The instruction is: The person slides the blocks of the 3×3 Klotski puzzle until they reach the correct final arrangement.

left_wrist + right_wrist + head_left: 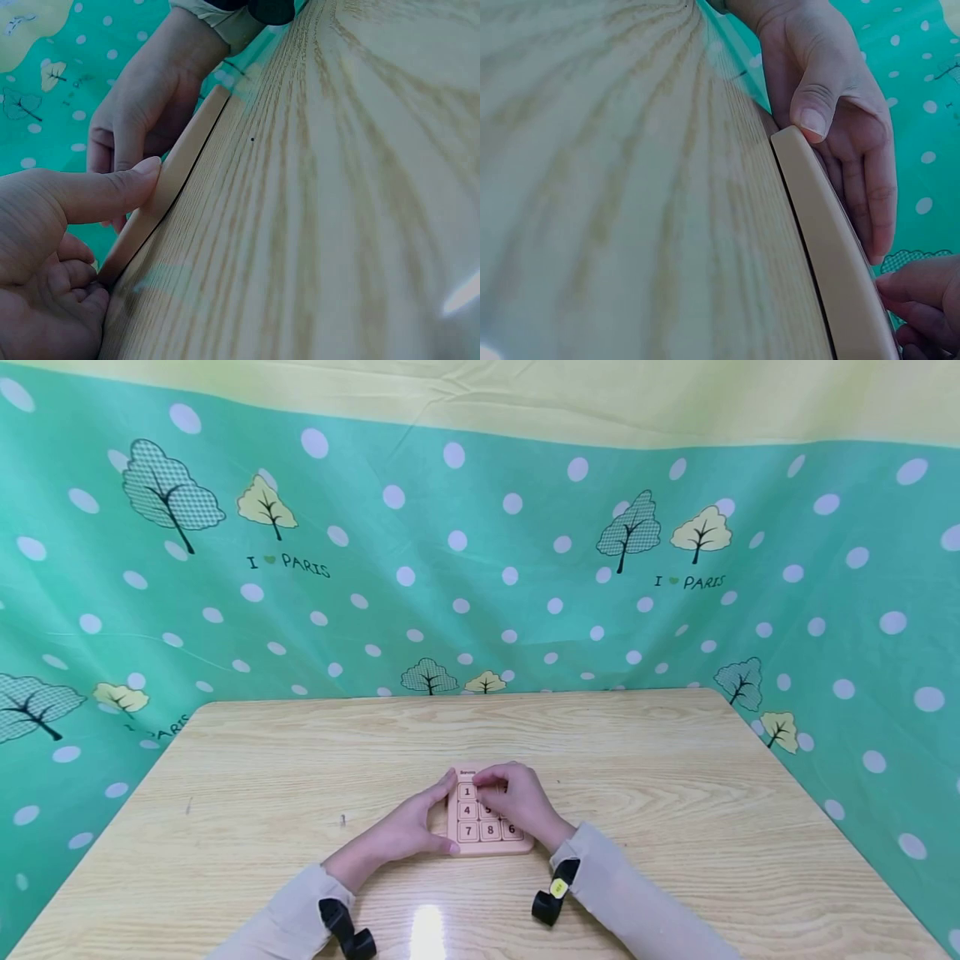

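Note:
A pink sliding number puzzle [491,849] lies on the table, with 1, 4, 7, 8 and 6 legible on its square tiles. My left hand [408,828] holds the board along its left side, thumb at the near left corner and fingers toward the far left corner. Over the top row, my right hand [520,797] bends thumb and index finger around a tile just right of the 1; the fingers largely hide that tile. The board's edge shows as a pale strip [172,169] in the left wrist view, beneath the left thumb [124,187]. In the right wrist view, the board [829,247] hides its numbered face.
The puzzle rests on a light wood-grain table [300,752]. A green dotted cloth [480,560] with printed trees hangs behind the table and along both sides. Black straps with small cameras [549,906] sit on both wrists over pale sleeves.

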`<control>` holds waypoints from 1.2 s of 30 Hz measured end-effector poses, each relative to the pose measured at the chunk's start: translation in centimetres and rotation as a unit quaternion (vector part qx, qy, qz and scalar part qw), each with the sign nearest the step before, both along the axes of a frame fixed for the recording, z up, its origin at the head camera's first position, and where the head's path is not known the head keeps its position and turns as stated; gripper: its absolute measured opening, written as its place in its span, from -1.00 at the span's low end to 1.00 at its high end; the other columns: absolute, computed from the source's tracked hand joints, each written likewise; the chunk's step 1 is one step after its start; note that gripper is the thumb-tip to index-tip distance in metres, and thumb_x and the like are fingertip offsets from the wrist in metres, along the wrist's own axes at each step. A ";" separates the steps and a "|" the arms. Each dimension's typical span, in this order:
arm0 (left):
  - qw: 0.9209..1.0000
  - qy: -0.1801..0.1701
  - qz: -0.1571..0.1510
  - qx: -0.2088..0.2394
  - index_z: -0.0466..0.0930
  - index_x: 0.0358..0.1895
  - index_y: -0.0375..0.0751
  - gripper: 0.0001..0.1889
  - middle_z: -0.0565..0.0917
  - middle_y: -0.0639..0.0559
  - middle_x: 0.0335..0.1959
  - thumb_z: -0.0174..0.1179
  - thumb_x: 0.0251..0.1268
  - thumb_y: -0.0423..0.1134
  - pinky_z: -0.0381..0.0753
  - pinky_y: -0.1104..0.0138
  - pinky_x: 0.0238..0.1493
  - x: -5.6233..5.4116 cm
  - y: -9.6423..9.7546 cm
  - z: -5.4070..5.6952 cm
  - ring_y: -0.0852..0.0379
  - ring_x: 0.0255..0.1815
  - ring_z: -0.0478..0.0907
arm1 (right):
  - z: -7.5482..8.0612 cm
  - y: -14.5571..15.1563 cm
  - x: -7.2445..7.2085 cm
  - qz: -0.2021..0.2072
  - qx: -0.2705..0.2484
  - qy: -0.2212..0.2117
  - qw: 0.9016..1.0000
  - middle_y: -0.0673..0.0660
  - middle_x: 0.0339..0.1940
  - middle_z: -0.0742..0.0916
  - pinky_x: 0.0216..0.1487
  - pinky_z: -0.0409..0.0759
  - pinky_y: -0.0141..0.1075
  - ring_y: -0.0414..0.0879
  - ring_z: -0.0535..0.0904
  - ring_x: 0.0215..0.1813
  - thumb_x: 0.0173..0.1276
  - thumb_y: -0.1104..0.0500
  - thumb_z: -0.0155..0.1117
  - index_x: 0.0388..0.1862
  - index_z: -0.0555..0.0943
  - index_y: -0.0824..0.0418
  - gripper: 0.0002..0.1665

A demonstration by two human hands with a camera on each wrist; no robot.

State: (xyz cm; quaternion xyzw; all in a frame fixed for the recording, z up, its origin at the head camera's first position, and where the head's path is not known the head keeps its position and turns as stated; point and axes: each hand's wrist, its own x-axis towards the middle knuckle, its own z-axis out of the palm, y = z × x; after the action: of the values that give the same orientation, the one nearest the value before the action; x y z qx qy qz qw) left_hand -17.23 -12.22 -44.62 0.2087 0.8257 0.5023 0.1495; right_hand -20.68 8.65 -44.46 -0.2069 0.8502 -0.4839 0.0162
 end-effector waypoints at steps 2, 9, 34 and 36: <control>1.000 0.002 -0.001 0.000 -0.09 0.46 -0.34 0.08 -0.12 -0.14 0.52 0.45 -0.11 -0.27 -0.21 0.06 0.48 0.0 0.0 0.0 -0.07 0.52 -0.21 | 0.0 0.0 0.1 0.001 0.000 0.002 1.000 0.07 -0.17 0.71 -0.12 0.55 -0.37 -0.12 0.55 -0.13 0.17 0.33 0.31 -0.15 0.69 0.25 -0.77; 1.000 -0.005 0.000 0.001 -0.10 0.47 -0.32 0.07 -0.13 -0.11 0.52 0.44 -0.10 -0.29 -0.21 0.08 0.48 0.1 0.1 0.1 -0.04 0.52 -0.22 | 0.0 0.9 0.5 -0.002 -0.002 0.006 1.000 0.06 -0.11 0.70 0.02 0.54 -0.20 -0.07 0.54 -0.04 0.18 0.26 0.34 -0.11 0.69 0.20 -0.74; 1.000 0.000 0.008 -0.010 -0.09 0.47 -0.32 0.09 -0.13 -0.08 0.52 0.45 -0.15 -0.32 -0.21 0.06 0.48 0.1 0.3 0.1 -0.06 0.52 -0.21 | -0.5 5.0 0.1 -0.043 -0.055 -0.041 0.997 0.08 -0.13 0.73 0.08 0.52 -0.22 -0.04 0.57 -0.04 0.11 0.33 0.36 -0.11 0.66 0.24 -0.69; 1.000 -0.002 0.008 -0.008 -0.08 0.47 -0.33 0.09 -0.13 -0.09 0.52 0.45 -0.15 -0.32 -0.21 0.06 0.48 0.1 0.2 0.1 -0.06 0.52 -0.21 | -0.6 5.1 0.0 -0.045 -0.057 -0.042 0.997 0.09 -0.13 0.73 0.05 0.52 -0.28 -0.05 0.58 -0.05 0.11 0.34 0.35 -0.12 0.66 0.25 -0.70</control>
State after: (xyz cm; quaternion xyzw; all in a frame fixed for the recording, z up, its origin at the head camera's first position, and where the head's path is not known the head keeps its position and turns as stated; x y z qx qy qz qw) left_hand -17.12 -11.99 -44.51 0.2002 0.8312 0.4969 0.1486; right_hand -20.63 13.74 -45.05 -0.1487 0.8283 -0.5398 0.0186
